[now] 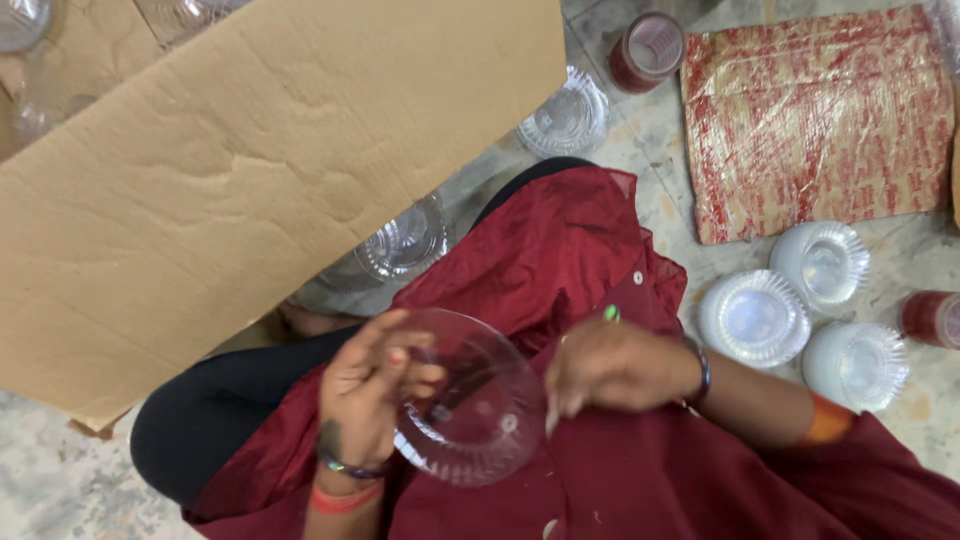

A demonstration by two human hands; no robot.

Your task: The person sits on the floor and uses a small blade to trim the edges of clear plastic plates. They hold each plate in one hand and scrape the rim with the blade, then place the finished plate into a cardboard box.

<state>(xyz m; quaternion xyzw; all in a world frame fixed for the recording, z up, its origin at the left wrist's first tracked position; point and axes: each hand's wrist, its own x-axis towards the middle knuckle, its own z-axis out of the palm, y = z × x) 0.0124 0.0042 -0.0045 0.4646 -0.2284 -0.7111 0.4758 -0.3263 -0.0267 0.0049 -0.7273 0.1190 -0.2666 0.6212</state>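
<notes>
Left hand [368,395] holds a clear plastic bowl [470,405] over the lap, fingers curled around its near rim, thumb and fingertips pinching the edge. Bowl is tilted, opening facing up toward the camera, ribbed wall visible at its lower edge. Right hand [610,365] sits just beside the bowl's right rim, fingers bunched together and pointing down at the edge; cannot tell if they actually touch it or grip anything. Green-painted nail shows on top of that hand. Dark bangle on the right wrist, orange band further up the forearm; orange and dark bands on the left wrist.

Person sits on a pale stone floor [60,480], dark red garment [560,250] across the lap, black legging at the knee.

Large flat cardboard sheet [260,160] covers the upper left, its lower edge just above the left hand. More clear bowls [405,243] lie partly under that edge, another [568,118] near its right corner. Three stacks of white-looking ribbed bowls [755,318] stand on the floor to the right, close together. Wrapped red-and-tan package [815,115] lies upper right. Dark red jar [647,50] stands left of the package, another [932,318] at the right edge.
</notes>
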